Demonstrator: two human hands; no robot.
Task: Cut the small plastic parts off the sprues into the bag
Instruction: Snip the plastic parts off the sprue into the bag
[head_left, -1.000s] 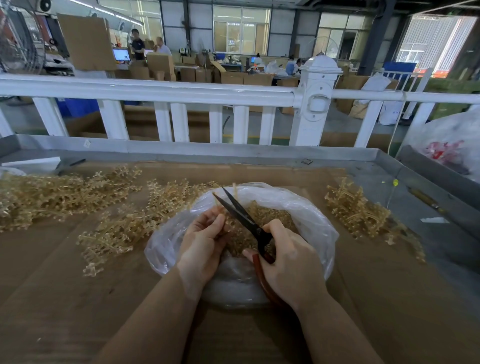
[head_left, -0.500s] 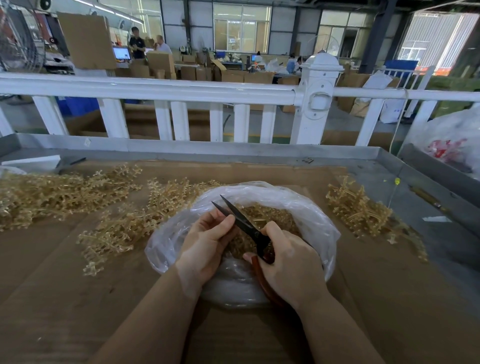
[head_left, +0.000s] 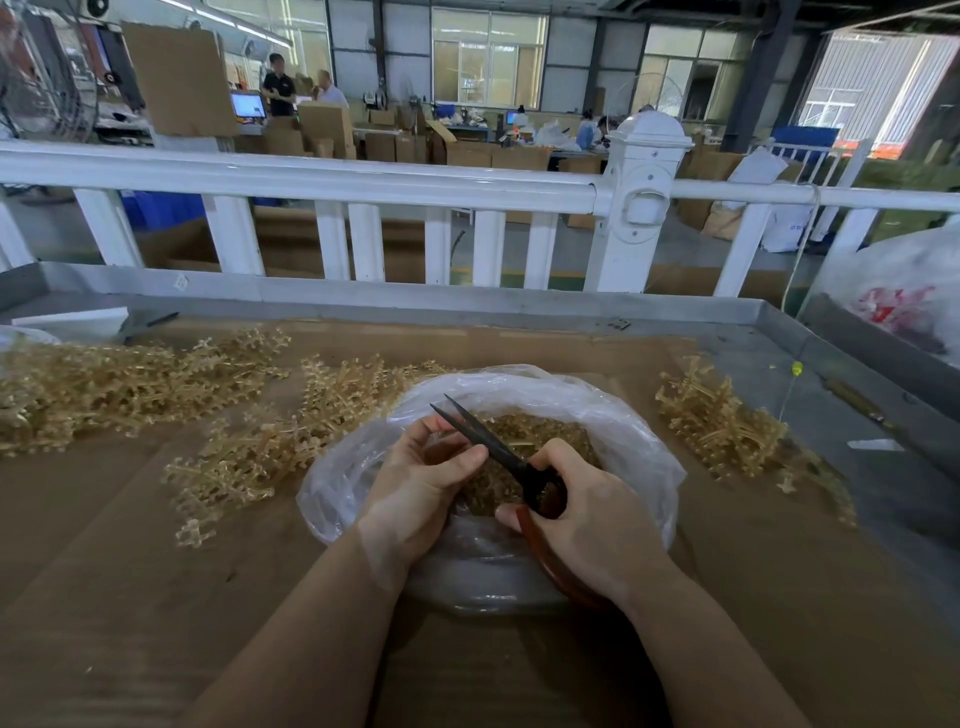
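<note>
A clear plastic bag (head_left: 631, 431) lies open on the cardboard-covered table, holding a heap of small amber cut parts (head_left: 524, 431). My right hand (head_left: 587, 514) grips black scissors (head_left: 488, 441) by their red-brown handles, blades nearly closed and pointing up-left over the bag. My left hand (head_left: 421, 478) is curled over the bag's left edge, fingertips at the blades; what it pinches is hidden. Amber sprues (head_left: 270, 447) lie in a pile left of the bag, with a larger heap (head_left: 104, 384) further left.
Another cluster of sprues (head_left: 722, 421) lies right of the bag. The table has a grey metal rim (head_left: 467, 304) with a white fence (head_left: 644, 208) behind it. A white sack (head_left: 904, 291) bulges at the far right. A white block (head_left: 72, 319) sits at the back left.
The scissor blades have closed from a wide V to almost together. My left hand's fingers stayed at the blades over the bag.
</note>
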